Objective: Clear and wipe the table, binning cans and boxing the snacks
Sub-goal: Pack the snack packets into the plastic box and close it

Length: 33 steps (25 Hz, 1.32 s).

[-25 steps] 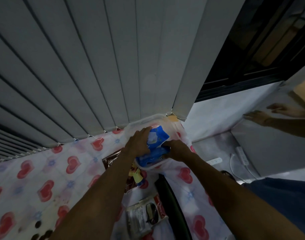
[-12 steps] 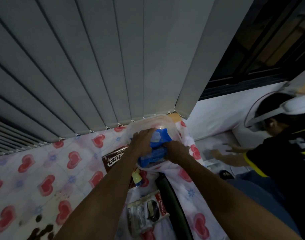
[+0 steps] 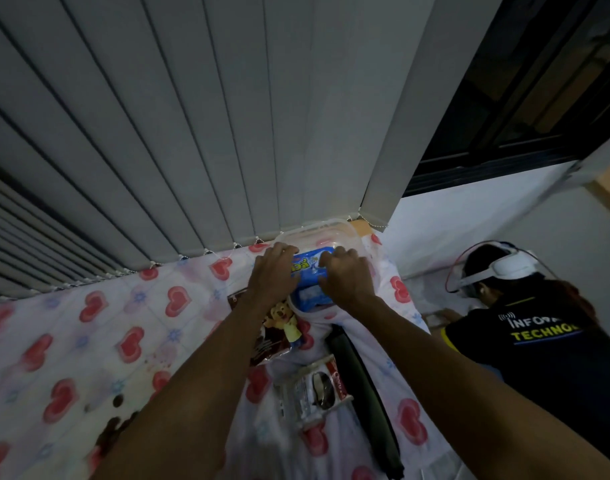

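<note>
A clear plastic box [image 3: 345, 228] stands at the table's far right corner, against the blinds. Inside it lies a blue snack pack [image 3: 312, 265] on another blue pack [image 3: 312, 296]. My left hand [image 3: 270, 271] grips the top pack's left end and my right hand [image 3: 345, 282] grips its right end, both inside the box. A brown cereal pack with a cartoon bear [image 3: 279, 327] lies on the heart-patterned tablecloth [image 3: 88, 323] under my left forearm. A white and red snack packet [image 3: 314, 389] lies nearer to me.
Grey vertical blinds [image 3: 192, 116] rise right behind the table. Brown crumbs and a dark stain [image 3: 113, 424] mark the cloth at the near left. A dark chair back [image 3: 362, 393] stands by the table's right edge. Another person in a dark shirt [image 3: 539, 341] crouches on the floor at right.
Both hands have pushed the blue pack lower and flatter into the box. The view has shifted, and the crouching person has moved further into sight at right.
</note>
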Tool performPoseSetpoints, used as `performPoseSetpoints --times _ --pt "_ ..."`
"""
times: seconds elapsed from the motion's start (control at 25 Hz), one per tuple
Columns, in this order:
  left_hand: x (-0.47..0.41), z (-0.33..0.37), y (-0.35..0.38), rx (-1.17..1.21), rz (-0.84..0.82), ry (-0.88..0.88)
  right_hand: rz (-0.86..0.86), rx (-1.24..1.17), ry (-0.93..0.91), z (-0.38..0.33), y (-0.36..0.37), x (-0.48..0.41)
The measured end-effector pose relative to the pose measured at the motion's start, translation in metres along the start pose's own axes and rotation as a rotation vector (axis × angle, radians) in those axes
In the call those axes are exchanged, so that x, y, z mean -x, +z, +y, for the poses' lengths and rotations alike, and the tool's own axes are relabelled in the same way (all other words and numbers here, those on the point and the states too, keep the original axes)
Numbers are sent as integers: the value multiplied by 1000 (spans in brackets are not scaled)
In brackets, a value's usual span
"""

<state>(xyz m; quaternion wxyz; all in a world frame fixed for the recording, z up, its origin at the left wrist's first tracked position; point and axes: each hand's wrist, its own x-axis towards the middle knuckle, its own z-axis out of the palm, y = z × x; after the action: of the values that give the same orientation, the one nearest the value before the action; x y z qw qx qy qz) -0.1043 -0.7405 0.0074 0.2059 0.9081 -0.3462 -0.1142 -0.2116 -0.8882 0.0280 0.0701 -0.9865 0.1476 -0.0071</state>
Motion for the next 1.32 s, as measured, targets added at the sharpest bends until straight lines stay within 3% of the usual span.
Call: performPoseSetpoints --times 0.08,0.28,0.4,0.56,0.68,0.84,1.0,1.32 --pt "22 -11 -3 2 35 -5 47 -73 -120 -19 2 10" --pt "87 -28 9 66 98 -29 -218 -201 -233 -57 6 45" --pt "125 -26 32 51 118 92 -312 -188 -222 -60 22 75" --pt "160 -15 67 -18 54 249 -363 -128 -58 -38 57 116" --pt "179 -7 82 -53 -15 264 -367 -126 67 -29 71 139" --pt "203 -3 98 -51 -110 252 -210 -279 245 -35 83 163" --pt "214 -8 109 -86 -169 211 -238 -357 439 -45 93 177" --pt "218 -3 106 301 -110 -4 -224 -635 549 -38 69 174"
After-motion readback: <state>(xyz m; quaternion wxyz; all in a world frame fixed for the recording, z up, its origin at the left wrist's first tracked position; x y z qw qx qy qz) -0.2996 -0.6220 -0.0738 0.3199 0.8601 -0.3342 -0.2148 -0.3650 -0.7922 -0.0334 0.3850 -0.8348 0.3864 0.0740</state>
